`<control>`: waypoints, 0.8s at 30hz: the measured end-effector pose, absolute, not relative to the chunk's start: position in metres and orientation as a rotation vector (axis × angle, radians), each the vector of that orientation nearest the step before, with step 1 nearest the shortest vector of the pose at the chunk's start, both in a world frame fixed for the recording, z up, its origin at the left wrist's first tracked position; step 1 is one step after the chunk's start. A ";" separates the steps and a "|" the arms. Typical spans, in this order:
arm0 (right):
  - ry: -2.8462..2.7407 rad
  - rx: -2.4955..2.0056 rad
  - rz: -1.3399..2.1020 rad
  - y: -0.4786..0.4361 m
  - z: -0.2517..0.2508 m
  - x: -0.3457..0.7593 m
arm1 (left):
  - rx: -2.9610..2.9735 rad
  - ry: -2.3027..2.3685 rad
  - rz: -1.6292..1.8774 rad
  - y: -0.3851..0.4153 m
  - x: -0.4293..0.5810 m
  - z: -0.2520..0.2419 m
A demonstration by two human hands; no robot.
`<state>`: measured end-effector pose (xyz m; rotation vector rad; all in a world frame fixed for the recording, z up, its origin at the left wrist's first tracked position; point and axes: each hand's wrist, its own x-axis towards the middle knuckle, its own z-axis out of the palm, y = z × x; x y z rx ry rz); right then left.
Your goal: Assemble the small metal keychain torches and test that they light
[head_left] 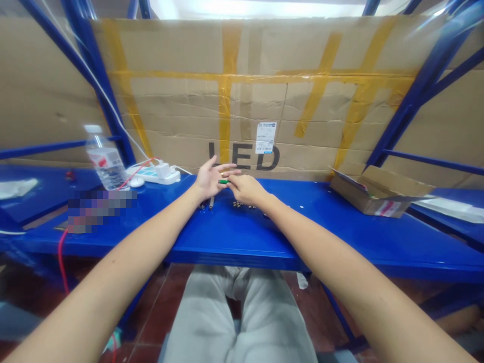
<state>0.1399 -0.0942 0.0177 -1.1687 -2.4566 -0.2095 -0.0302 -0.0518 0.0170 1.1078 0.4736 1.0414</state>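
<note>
My right hand point(248, 189) pinches a small green stick-like piece point(223, 181) between thumb and fingers; its exact kind is too small to make out. Its far end points at the palm of my left hand point(208, 179), which is turned up with the fingers stretched out. A tiny gold-coloured spot shows on the left fingers, perhaps a ring or a small part. Below the hands, several small brass-coloured metal pieces point(237, 204) lie on the blue table point(234, 234). Several short dark and grey cylindrical pieces point(210, 202) lie under my left hand.
A water bottle point(108, 164) and a white power strip point(157, 174) with cables stand at the left. An open cardboard box point(381, 194) sits at the right. Behind the table rises a large taped carton point(181, 111), between blue metal posts point(412, 96).
</note>
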 end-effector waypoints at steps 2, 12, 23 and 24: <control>-2.477 -1.193 -0.212 -0.095 0.018 0.140 | 1.097 0.475 1.038 -0.052 -0.030 0.017; -2.477 -1.179 -0.198 -0.098 0.022 0.140 | 1.126 0.488 1.046 -0.050 -0.031 0.016; -2.486 -1.151 -0.105 -0.099 0.024 0.141 | 1.110 0.511 1.083 -0.052 -0.030 0.016; -2.493 -1.146 -0.097 -0.099 0.024 0.141 | 1.103 0.509 1.083 -0.053 -0.030 0.016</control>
